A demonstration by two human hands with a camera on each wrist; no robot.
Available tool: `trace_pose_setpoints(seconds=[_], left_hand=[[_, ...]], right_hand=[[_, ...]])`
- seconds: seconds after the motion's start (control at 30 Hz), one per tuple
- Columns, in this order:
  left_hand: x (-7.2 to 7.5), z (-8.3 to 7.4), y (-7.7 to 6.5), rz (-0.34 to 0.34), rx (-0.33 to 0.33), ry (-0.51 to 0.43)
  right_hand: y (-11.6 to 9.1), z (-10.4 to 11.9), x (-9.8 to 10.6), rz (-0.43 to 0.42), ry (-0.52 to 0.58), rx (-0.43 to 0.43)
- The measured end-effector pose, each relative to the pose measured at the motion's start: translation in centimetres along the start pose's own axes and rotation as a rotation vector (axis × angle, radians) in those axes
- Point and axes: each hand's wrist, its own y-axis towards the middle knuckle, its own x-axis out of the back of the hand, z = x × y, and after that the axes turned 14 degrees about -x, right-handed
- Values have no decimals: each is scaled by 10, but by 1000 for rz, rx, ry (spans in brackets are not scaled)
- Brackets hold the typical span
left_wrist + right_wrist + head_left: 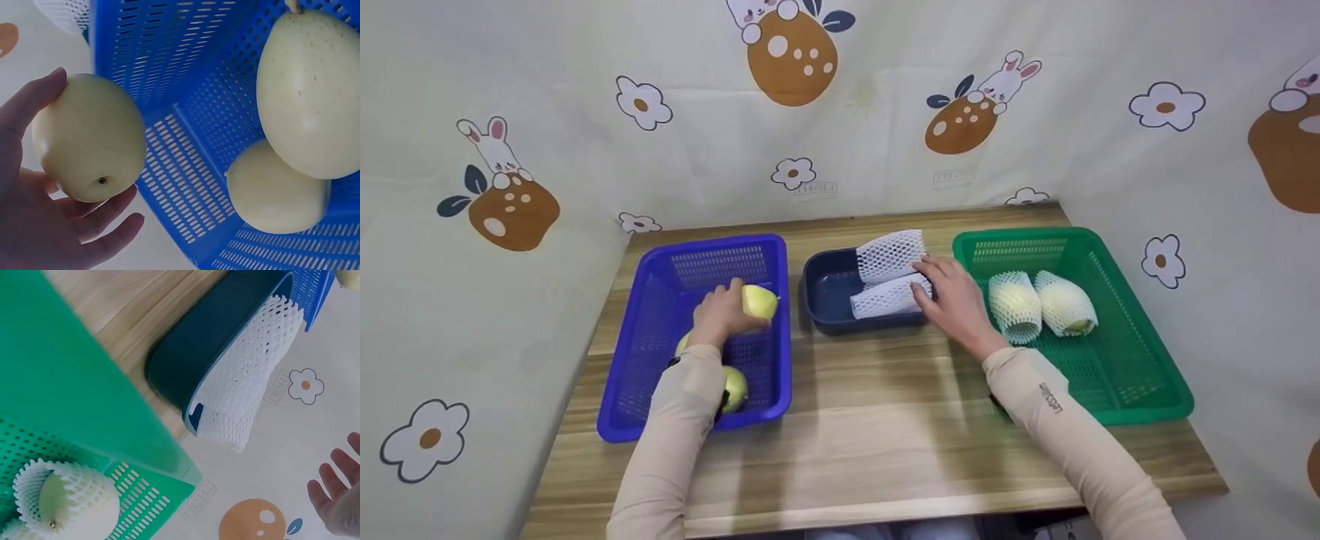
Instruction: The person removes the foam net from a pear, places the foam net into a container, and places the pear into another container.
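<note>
A pale yellow-green pear (760,301) is in my left hand (724,311), above the right side of the blue basket (619,375). In the left wrist view, thumb and fingers grip the pear (93,138) from its sides, its small dark hollow showing. Over the right end of a dark blue box (829,300) is my right hand (956,300), its fingers loosely spread beside two white foam net sleeves, one at the back (892,255) and one in front (889,298). The right wrist view shows that hand (343,498) holding nothing.
More pears lie in the blue basket, one (735,388) near its front. On the right, a green basket (1147,352) holds two pears in foam nets, one left (1015,304) and one right (1063,301). A patterned cloth (870,127) hangs behind the wooden table (870,420).
</note>
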Motion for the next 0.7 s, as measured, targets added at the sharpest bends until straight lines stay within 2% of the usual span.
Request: trace_pose_setpoints(seconds=[0.43, 0.7], left_hand=[[-5, 4, 5, 173, 59, 6], [-16, 6, 6, 284, 103, 15]], right_hand=[[-7, -15, 12, -36, 26, -14], [-16, -29, 22, 14, 2, -96]])
